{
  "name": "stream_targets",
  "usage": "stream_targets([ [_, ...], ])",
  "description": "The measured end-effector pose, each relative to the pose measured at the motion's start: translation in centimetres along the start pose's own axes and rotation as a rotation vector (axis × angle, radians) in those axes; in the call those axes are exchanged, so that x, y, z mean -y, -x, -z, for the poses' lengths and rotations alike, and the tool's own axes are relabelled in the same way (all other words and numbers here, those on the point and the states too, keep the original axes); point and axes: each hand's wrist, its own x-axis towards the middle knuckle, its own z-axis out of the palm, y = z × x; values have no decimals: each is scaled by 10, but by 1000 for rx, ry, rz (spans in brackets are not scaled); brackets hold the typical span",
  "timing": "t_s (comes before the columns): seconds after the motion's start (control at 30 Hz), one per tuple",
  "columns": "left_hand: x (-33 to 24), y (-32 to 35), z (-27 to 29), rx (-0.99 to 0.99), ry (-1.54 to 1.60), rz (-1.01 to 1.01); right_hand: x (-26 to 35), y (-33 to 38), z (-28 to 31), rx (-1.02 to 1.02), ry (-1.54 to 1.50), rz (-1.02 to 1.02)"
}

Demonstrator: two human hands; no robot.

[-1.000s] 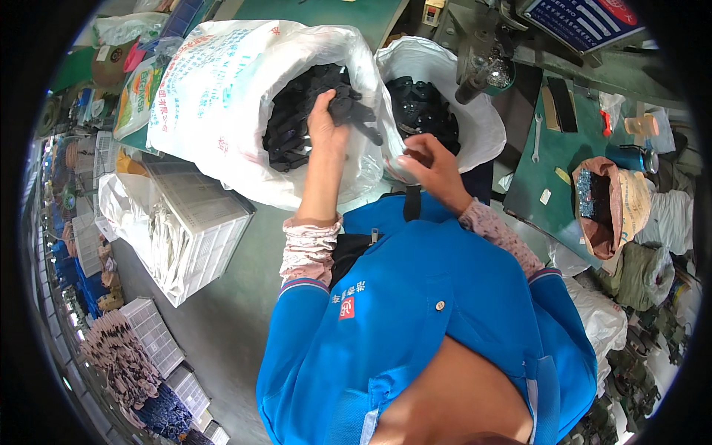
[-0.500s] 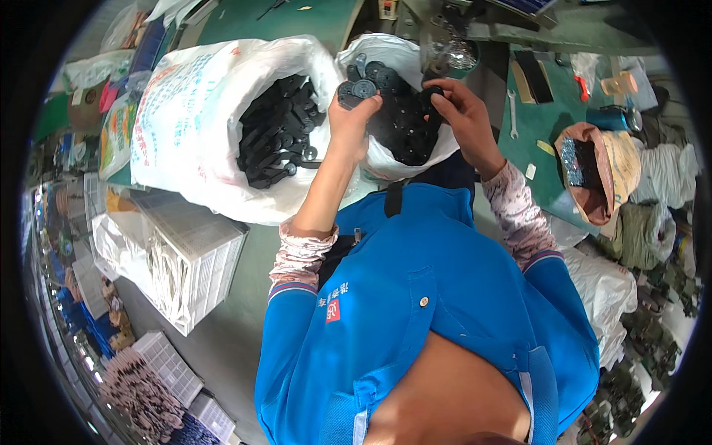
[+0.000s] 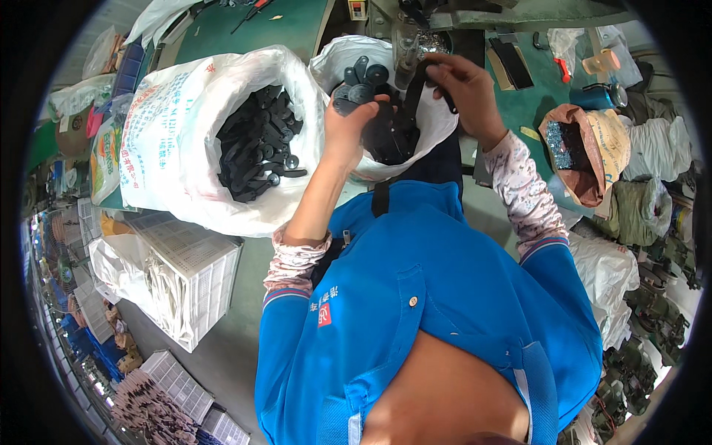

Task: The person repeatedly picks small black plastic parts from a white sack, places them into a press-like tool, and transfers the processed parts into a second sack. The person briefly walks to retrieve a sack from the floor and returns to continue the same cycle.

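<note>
**Both hands full of black plastic parts above the smaller white bag**

Head view: the left hand [image 3: 347, 122] is raised over the smaller white bag [image 3: 437, 122], its fingers [image 3: 371, 104] curled shut around a bunch of black plastic parts [image 3: 360, 81]. Their round ends stick up and away from the person, fanning out above the fingertips, while the rest of each part is hidden inside the fist. The right hand [image 3: 463, 89] is just beside it, fingers pinched narrowly on the upper end of a black strip-shaped part [image 3: 410, 100]. This part's long axis runs almost up and down in the picture, hanging from the fingertips down toward the bag's opening, between the two hands. More black parts lie in the bag beneath them. To the person's left a larger white sack [image 3: 174, 141] stands open, holding a heap of the same black parts [image 3: 256, 144]. Both bags stand before the green tabletop [image 3: 285, 30].
</note>
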Motion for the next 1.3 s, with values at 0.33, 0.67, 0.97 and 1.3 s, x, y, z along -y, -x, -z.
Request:
stream_targets([
  [0.33,-7,3,-3,-7,29,5,24,-41,3,97,34,-20],
  [0.67,1,-1,12,-128,36,63,13,-42,-3,61,159,-67],
  [0.97,11,-6,15,-71,38,79,-27,10,-11,196,-19,-279],
  [1.3,12,2,3,-19,165,168,-51,25,-38,-184,-591,-177],
])
